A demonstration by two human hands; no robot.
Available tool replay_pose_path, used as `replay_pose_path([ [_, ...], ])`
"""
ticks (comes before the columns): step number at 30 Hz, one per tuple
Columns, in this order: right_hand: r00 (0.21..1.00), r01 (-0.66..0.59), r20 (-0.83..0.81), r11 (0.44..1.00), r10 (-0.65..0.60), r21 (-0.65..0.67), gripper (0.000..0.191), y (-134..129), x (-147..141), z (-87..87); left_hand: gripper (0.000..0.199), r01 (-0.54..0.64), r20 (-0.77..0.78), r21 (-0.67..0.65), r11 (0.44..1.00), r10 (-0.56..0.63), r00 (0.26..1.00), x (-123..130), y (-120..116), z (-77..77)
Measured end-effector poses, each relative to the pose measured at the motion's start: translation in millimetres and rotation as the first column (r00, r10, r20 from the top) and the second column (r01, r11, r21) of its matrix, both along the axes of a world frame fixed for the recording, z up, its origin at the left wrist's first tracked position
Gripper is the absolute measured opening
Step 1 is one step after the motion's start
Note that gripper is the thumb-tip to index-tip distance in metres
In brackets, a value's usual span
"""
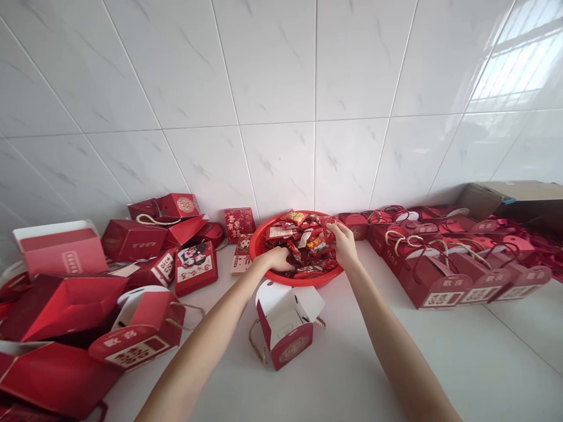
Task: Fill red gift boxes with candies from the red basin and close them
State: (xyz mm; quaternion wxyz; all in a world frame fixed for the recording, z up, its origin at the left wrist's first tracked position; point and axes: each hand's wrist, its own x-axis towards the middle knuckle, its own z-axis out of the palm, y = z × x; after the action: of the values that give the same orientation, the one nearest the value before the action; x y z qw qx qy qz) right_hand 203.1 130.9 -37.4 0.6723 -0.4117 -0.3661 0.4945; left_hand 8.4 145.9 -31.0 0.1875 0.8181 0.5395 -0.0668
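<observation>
On the near part of the pale surface (334, 375), an upright red box (285, 328) sits with its top flaps parted and its white inside showing. To its left lies a loose heap of red boxes (65, 308). Just past the upright box, a red basin (316, 281) holds a pile of wrapped packets (315, 243), and both hands are at it. The left hand (279, 258) reaches down among them at the near left, its fingertips hidden, so I cannot tell whether it grips anything. The right hand (344, 240), at the basin's right side, pinches what looks like a red packet (328, 227) between thumb and fingers. I judge the step in hand to be picking packets from the basin; the next move calls for keeping that pinch firm and lifting clear of the rim. Rope-handled boxes (444, 281) stand to the right, and a tiled wall (281, 164) rises behind
</observation>
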Motion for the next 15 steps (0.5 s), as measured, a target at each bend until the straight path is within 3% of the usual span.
replay_pose_path([
  [4, 1.0, -0.007, -0.007, 1.0, 0.007, -0.005, 0.029, 0.0, 0.2, -0.7, 0.026, -0.021, 0.085, -0.043, 0.999, 0.024, 0.996, -1.3, 3.2, -3.6],
  [9, 1.0, -0.011, 0.006, 1.0, 0.011, -0.003, 0.028, -0.5, 0.6, -0.7, 0.042, -0.011, 0.212, -0.102, 0.995, 0.032, 0.977, -2.6, 5.4, -5.3],
  [15, 1.0, -0.008, 0.024, 1.0, 0.007, 0.002, 0.029, -0.7, 1.0, 0.1, 0.046, -0.041, 0.413, -0.139, 0.989, 0.096, 0.906, -4.9, 5.0, -4.3],
])
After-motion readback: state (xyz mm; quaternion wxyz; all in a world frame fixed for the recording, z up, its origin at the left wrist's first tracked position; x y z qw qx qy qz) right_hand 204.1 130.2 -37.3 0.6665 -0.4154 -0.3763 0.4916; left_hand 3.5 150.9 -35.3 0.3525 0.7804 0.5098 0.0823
